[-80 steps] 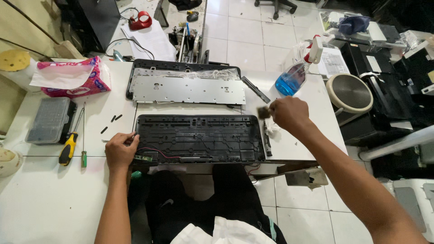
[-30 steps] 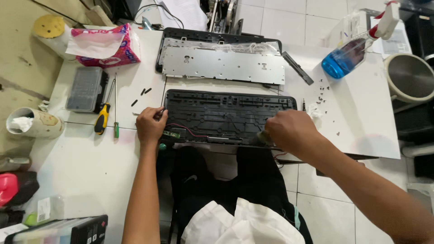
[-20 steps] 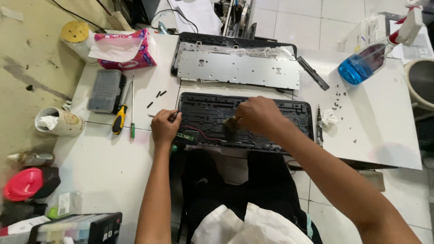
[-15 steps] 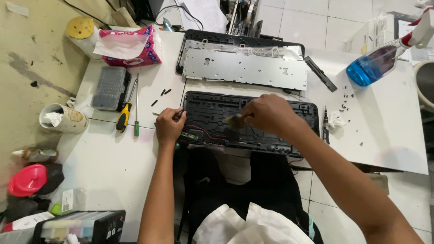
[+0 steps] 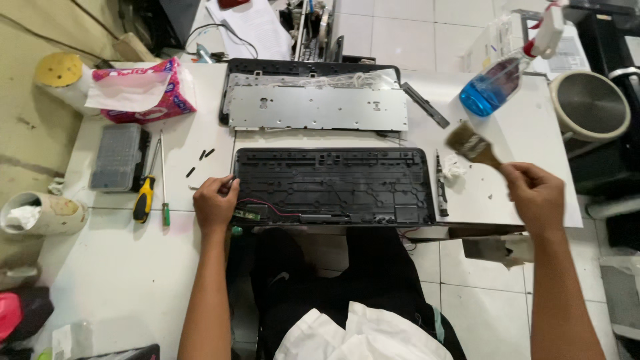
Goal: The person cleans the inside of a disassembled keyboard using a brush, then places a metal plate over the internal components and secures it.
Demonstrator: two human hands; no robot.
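Brush lifting clear of the keyboard shell

The right hand (image 5: 535,196) is gripping a paintbrush (image 5: 472,145); the left hand (image 5: 215,203) is pressing, fingers curled, on the black keyboard shell (image 5: 333,187).

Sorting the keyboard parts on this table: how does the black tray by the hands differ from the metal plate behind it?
The black keyboard tray is dark ribbed plastic; the metal plate is flat, pale grey and dotted with holes. The tray lies bare on the table, steadied at its corner by the left hand; the plate rests on another black shell, untouched. The tray carries a red wire; the plate shows none. Both are long rectangles, lying flat.
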